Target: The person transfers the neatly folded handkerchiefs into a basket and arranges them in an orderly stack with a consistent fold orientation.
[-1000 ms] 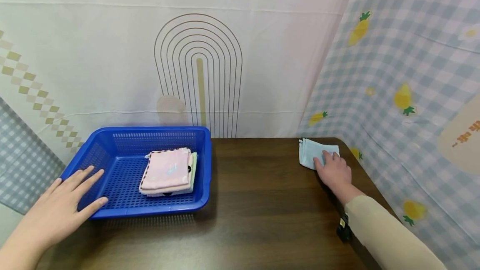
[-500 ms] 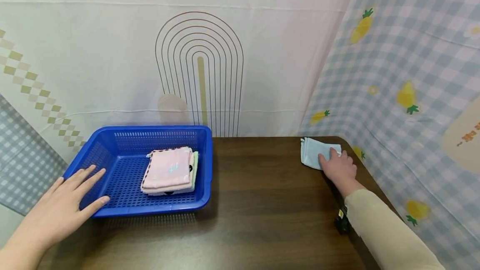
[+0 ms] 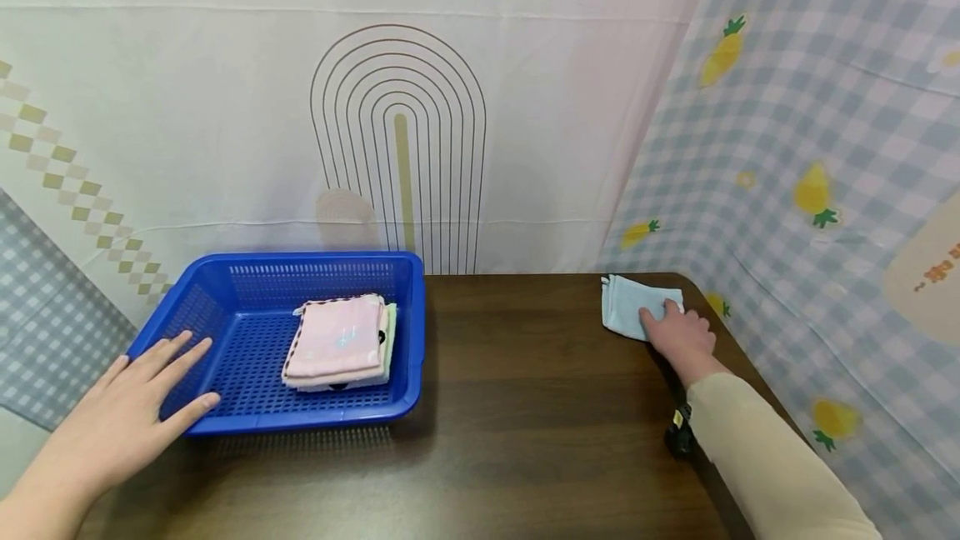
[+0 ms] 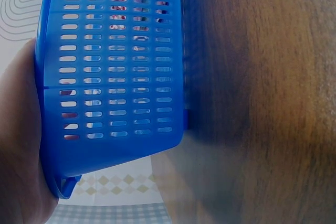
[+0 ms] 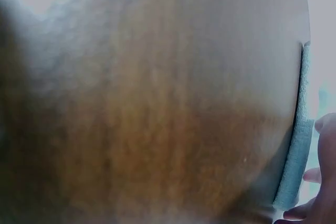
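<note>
On the left, my left hand (image 3: 123, 415) lies with spread fingers over the near left corner of a blue plastic basket (image 3: 300, 421). The left wrist view shows this hand (image 4: 21, 135) against the rim of the perforated basket wall (image 4: 115, 77). Inside the basket is a stack of folded small towels (image 3: 337, 340), a pink one on top. At the far right of the table, my right hand (image 3: 681, 344) rests on the near right part of a folded light blue small towel (image 3: 630, 307). In the right wrist view, that towel (image 5: 296, 156) lies flat beside the fingertips.
The dark wooden table (image 3: 510, 407) spans the space between basket and blue towel. A white printed cloth (image 3: 540, 107) hangs behind it, and a blue checked cloth (image 3: 847, 273) runs along the right edge. A black wrist device (image 3: 678, 436) sits under the right sleeve.
My right hand has shifted slightly right on the blue towel, which stays in place on the table. The left hand, basket and stacked towels hold their positions.
</note>
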`<state>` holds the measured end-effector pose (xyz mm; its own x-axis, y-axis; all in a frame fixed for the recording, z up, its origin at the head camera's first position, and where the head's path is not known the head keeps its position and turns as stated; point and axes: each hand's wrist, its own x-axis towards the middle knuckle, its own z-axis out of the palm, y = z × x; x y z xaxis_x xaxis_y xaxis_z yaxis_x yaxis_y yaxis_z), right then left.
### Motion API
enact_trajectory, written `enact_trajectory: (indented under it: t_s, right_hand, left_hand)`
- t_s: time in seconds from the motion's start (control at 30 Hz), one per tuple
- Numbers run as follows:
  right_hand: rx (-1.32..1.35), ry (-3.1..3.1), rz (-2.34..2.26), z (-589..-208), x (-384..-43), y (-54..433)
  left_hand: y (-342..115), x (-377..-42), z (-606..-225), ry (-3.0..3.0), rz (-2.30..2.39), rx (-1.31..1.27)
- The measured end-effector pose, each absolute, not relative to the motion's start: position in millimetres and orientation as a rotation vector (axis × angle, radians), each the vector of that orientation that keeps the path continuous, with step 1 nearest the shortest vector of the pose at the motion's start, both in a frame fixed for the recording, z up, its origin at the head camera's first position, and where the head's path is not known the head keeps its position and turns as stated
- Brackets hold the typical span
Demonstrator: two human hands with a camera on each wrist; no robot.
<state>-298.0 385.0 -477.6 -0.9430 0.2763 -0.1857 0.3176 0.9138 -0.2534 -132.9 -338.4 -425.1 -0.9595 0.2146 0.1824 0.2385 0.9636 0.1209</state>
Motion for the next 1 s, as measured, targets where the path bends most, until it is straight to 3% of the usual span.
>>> enact_trajectory:
  t_s: [1.0]
  right_hand:
    - [0.426,2.928,-0.593,-473.9,-309.1,394.4]
  left_hand:
    - [-340.2,-133.1,-426.5,-2.924,-0.216,-0.345]
